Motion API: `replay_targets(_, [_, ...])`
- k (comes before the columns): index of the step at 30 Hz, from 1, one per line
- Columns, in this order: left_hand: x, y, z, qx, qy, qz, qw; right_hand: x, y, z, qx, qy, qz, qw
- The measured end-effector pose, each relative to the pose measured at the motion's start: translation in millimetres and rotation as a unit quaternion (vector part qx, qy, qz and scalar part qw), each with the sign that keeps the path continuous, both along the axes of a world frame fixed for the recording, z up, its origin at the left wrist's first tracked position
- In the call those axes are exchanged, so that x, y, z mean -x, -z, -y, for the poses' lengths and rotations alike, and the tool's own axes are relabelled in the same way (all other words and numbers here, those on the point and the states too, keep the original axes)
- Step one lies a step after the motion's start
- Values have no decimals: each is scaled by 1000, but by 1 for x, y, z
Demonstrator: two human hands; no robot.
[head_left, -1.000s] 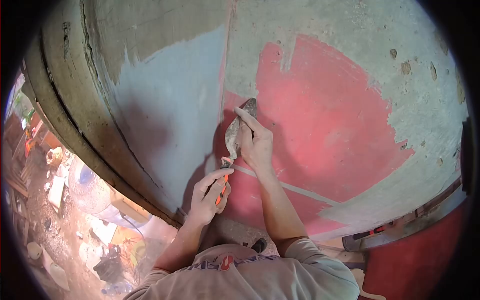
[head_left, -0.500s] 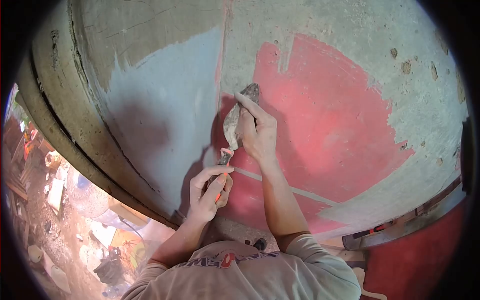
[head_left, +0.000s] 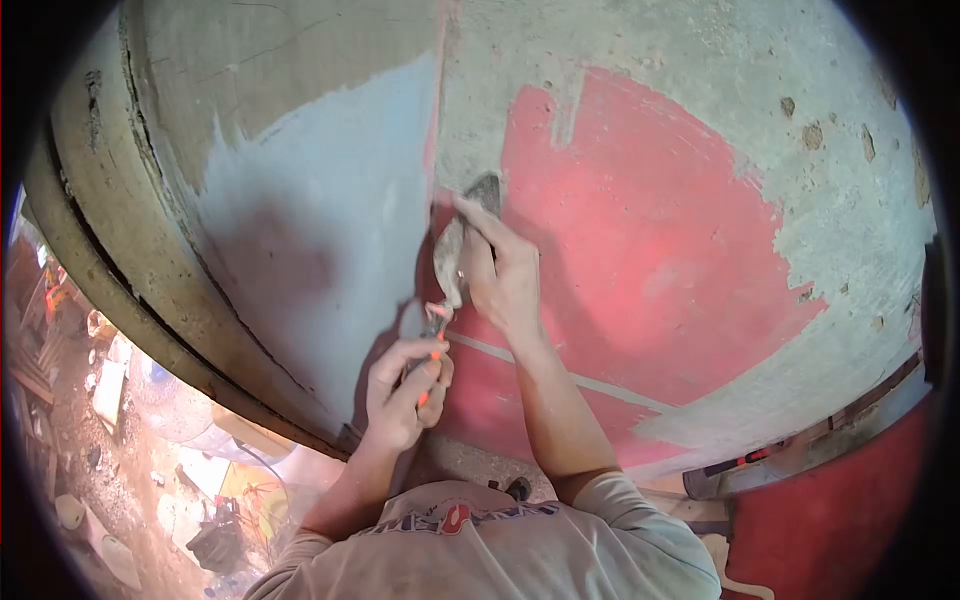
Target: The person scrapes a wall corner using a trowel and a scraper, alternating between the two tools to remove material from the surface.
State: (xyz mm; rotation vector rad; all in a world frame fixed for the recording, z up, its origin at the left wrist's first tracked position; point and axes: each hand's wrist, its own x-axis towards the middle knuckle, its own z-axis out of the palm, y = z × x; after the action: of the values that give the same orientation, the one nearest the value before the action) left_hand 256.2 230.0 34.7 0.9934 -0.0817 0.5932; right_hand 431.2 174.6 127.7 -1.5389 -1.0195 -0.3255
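Observation:
My left hand [head_left: 400, 395] is closed round the black-and-orange handle of a trowel [head_left: 447, 265], low in front of the wall. The trowel's pale, smeared metal blade points upward. Along the blade lies my right hand [head_left: 505, 275], fingers closed over its right side and index finger stretched toward the top. A dark grey pointed end [head_left: 485, 190] sticks out past those fingertips; whether it belongs to the blade or is a separate piece is hidden by the hand. Behind both hands is the wall's red painted patch [head_left: 640, 240], beside the vertical corner line.
Left of the corner line is a pale blue patch [head_left: 330, 150] on bare grey plaster. A cracked ledge edge [head_left: 150, 290] curves down the left side. Rubble and plastic [head_left: 180, 400] lie on the ground beyond it. A red surface [head_left: 830, 530] is at lower right.
Both hands and the trowel have shifted slightly left together in the view. The wall's left part has also slid left a little, and the grips look the same.

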Motion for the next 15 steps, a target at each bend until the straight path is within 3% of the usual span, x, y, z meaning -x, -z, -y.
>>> replay_targets(3, [4, 9, 6, 2, 8, -4, 1000, 0, 22, 3, 4, -25, -61, 998])
replay_targets(8, [1, -9, 1, 11, 15, 9, 1000, -7, 0, -4, 13, -49, -69, 996])
replay_targets(15, [2, 2, 8, -3, 5, -20, 1000, -10, 12, -1, -14, -22, 4, 1000])
